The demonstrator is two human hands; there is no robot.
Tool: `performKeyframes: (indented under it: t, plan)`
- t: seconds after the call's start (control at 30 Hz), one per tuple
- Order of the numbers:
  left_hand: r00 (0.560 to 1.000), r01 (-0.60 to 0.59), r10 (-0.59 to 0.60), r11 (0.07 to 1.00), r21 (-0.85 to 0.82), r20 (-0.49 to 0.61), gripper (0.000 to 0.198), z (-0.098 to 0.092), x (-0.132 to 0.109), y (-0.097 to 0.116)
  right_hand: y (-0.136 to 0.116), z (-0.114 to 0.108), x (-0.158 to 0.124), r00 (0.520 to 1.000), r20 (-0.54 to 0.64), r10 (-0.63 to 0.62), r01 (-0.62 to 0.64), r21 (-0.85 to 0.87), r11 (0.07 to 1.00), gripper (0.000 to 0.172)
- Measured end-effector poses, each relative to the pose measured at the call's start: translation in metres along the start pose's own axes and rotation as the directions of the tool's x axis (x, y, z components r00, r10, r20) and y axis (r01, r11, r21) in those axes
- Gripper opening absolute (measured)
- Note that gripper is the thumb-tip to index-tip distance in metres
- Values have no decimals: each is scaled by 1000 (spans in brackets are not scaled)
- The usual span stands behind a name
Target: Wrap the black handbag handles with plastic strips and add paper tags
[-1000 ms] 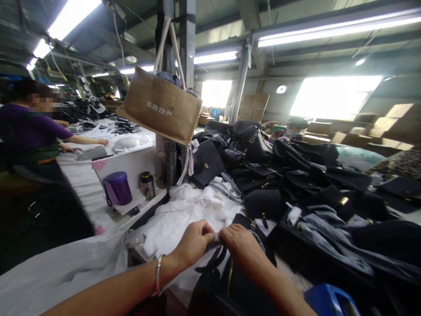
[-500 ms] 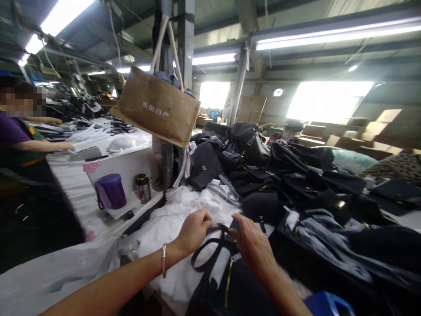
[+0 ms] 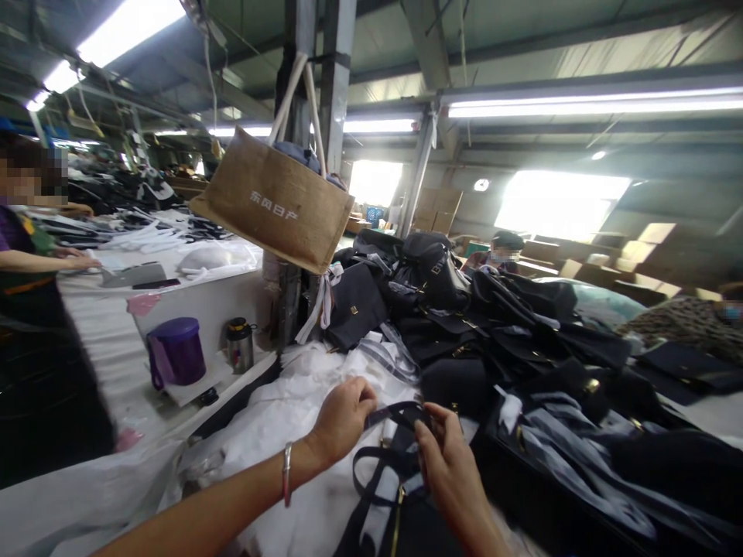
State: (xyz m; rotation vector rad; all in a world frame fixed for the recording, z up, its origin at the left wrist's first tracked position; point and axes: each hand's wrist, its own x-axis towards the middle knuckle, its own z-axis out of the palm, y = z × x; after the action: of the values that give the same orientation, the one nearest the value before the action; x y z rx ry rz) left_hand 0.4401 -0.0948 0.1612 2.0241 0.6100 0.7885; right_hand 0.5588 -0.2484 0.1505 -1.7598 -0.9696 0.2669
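My left hand, with a silver bracelet on its wrist, is closed with the fingers curled round one end of a thin black strap. The other part of this strap is pinched by my right hand, between thumb and fingers. Below both hands lies a black bag with a gold zipper. A strap loop curls over the bag beside a piece of white wrapping. White packing sheets lie in a heap under my left forearm.
Black bags are piled ahead and to the right. A brown tote hangs from a post. On the left bench stand a purple mug and a steel flask. A co-worker works at far left; other people are behind the pile.
My right hand has gone from spread fingers to a pinch on the strap, which now stretches between both hands. The view has tilted up and turned slightly right.
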Motion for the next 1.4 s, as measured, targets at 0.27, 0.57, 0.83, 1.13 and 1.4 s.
performKeyframes:
  t: [0.27,0.57,0.83,1.13,1.4]
  plan:
    - [1000,4,-3,999,-34,31,9,16,4,4,-31,-16,23,883,440,-160,409,-560,721,23]
    - [1000,7,-6,1000,-13,21,11,18,4,3,-13,-26,31,948,318,-10,48,-114,992,24]
    - [999,-46,45,999,-21,-19,10,8,28,7,-17,-31,21,997,62,43,-55,203,978,29]
    - [994,-70,73,997,-41,80,9,11,28,23,-55,-46,53,911,381,-159,322,-415,851,15]
    - [997,-41,43,999,-30,61,12,18,38,12,-27,-33,54,942,307,-133,202,-204,958,22]
